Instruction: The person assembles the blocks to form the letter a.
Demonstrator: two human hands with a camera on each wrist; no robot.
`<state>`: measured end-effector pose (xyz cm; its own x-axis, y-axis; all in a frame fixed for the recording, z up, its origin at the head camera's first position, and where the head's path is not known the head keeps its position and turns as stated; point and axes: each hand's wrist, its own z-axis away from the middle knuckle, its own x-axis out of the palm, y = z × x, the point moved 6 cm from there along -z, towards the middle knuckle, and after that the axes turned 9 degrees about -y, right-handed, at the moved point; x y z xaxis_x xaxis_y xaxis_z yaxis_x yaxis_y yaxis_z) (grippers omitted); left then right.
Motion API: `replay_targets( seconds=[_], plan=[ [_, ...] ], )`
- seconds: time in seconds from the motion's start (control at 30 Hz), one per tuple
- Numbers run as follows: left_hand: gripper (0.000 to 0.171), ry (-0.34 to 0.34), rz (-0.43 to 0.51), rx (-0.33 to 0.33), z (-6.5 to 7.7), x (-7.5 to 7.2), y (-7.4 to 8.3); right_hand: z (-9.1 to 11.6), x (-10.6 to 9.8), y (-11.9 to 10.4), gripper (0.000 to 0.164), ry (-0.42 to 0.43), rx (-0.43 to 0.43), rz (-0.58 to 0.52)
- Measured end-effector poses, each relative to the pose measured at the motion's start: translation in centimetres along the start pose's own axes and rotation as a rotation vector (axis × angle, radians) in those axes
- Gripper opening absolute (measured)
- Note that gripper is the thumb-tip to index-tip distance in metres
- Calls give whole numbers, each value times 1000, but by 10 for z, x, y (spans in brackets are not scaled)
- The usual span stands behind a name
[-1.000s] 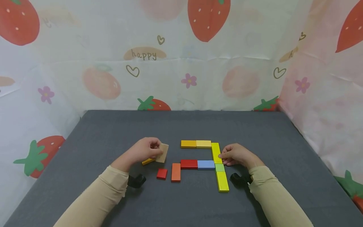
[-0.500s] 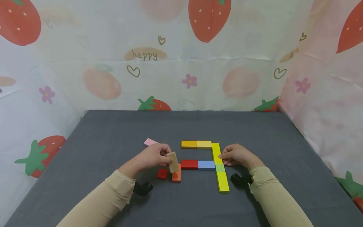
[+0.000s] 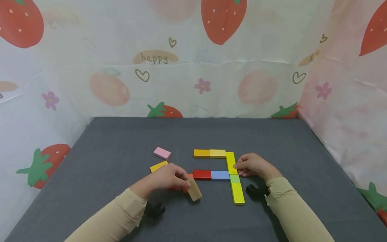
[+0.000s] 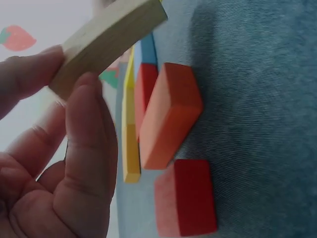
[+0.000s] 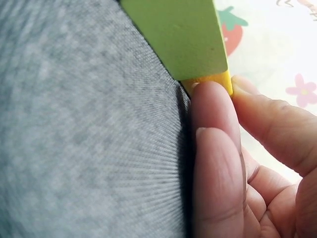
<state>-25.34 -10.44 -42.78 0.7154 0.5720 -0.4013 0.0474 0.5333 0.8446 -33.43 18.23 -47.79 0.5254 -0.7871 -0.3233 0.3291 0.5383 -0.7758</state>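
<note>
Thumb and fingers of my left hand [image 3: 167,178] pinch a plain wooden block [image 3: 195,190], tilted above the table in the left wrist view. Under and behind this hand are an orange block [image 4: 173,109] and a short red block [image 4: 193,198], mostly covered in the head view. My right hand [image 3: 255,165] holds the side of a yellow block [image 3: 230,160], thumb on top and fingers along its edge. A small green block [image 3: 234,178] and another yellow block [image 3: 238,194] continue that line toward the front. A long red block [image 3: 202,175] and a blue one [image 3: 220,175] run left from it.
An amber block [image 3: 201,153] and a pale yellow block [image 3: 217,153] form a row at the back. Loose to the left lie a pink block [image 3: 162,153] and a yellow-orange block [image 3: 158,166]. The grey table [image 3: 121,134] has patterned cloth behind it.
My left hand has carried the wooden block right and toward the front, past the orange block. The pink block has come into sight behind it. My right hand stays in place.
</note>
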Motion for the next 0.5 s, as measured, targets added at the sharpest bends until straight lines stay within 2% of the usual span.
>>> replay_targets(
  seconds=[0.17,0.5],
  plan=[
    [11,-20,-3,-26,2,5,-5,1,1,-1,21,-1,-7,12],
    [12,-13,-30,-86,7,16,-13,0,0,0,21,9,-2,8]
  ],
)
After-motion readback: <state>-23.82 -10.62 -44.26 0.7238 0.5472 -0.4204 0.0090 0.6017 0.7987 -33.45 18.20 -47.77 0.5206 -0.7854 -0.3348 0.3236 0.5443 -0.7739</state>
